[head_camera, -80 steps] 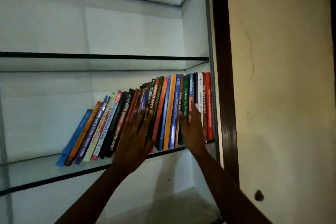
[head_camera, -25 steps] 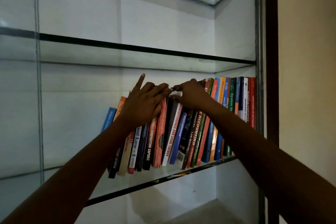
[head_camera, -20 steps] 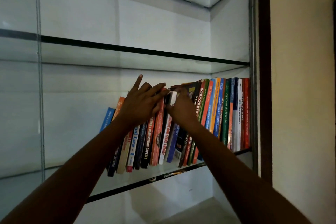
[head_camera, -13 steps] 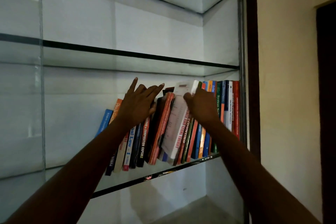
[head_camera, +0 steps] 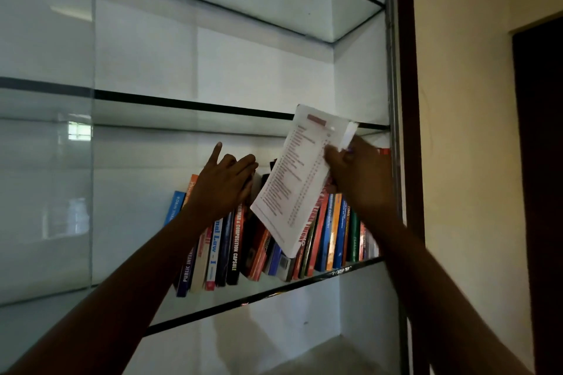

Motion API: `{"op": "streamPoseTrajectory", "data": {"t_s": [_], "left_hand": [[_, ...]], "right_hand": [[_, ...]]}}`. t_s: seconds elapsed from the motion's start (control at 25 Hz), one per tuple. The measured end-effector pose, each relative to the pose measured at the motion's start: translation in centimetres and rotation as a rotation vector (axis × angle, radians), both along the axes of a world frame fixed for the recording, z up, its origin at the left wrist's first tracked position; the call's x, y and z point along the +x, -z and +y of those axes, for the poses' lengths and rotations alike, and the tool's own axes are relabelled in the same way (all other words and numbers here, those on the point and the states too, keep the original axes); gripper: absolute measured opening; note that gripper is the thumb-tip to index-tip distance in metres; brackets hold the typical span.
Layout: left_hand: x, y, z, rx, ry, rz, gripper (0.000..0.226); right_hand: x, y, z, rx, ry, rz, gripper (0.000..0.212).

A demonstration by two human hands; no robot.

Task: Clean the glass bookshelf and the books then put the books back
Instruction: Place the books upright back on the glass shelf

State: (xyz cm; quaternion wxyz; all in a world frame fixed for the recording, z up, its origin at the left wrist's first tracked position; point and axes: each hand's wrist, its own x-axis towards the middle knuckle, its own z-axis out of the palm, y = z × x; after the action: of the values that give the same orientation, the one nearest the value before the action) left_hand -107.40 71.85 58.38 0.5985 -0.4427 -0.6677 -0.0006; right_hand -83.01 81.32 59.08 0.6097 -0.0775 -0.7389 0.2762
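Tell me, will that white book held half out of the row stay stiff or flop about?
Probably a bit floppy: the white book looks like a paperback, and its pages splay at the top corner where the right hand pinches it. Likely light for its size, since one hand holds it up by that edge.

One head-worn view; faces the glass bookshelf (head_camera: 195,105), near.

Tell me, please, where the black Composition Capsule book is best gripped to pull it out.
Probably pinch the lower spine of the black Composition Capsule book from the front: it leans with spine outward, neighbours crowd both covers, and the left hand covers its top.
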Motion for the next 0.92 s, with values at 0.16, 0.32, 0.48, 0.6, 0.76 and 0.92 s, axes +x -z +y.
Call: {"op": "streamPoseTrajectory", "data": {"t_s": [0.16, 0.32, 0.48, 0.6, 0.76, 0.92], "left_hand": [[-0.5, 0.2, -0.4, -0.017, -0.001, -0.030, 0.050], [-0.5, 0.3, -0.1, -0.014, 0.025, -0.039, 0.052], [-0.8, 0.4, -0.1, 0.000, 0.055, -0.018, 0.052], [-0.8, 0.2, -0.1, 0.007, 0.062, -0.001, 0.052], [-1.0, 0.3, 0.4, 0.017, 0.066, -0.007, 0.051], [-0.7, 0.4, 0.8, 0.005, 0.054, -0.001, 0.054]], "right_hand": [[-6.3, 2.8, -0.1, 0.042, 0.078, -0.150, 0.025], [-11.5, 3.5, 0.1, 0.019, 0.111, -0.249, 0.033], [-13.4, 1.1, 0.5, 0.050, 0.215, -0.291, 0.031], [-13.8, 0.3, 1.1, 0.052, 0.306, -0.286, 0.030], [-14.8, 2.2, 0.4, 0.126, 0.417, -0.438, 0.037], [-14.4, 3.2, 0.4, 0.040, 0.150, -0.340, 0.056]]}}
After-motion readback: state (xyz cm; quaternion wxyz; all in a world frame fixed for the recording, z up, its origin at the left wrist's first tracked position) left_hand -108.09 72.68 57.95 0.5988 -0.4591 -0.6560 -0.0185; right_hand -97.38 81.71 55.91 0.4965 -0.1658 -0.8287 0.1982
